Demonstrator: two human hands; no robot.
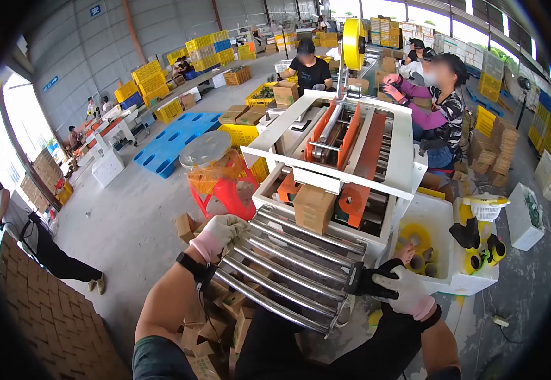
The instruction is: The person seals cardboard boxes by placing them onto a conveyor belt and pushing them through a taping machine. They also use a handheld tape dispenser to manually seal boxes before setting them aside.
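Observation:
My left hand, in a white and pink work glove, rests at the left edge of the metal roller rack. Its fingers are curled over that edge. At the rack's right side, my right hand, gloved too, has its fingers closed round a black object whose kind I cannot make out. A closed cardboard box stands at the far end of the rollers, partly inside the white carton sealing machine. No box lies on the near rollers.
Several cardboard boxes are piled below the rack. A red stool stands left of the machine and a white foam bin right of it. A blue pallet lies on the floor. One person sits at the machine's right; another works behind it.

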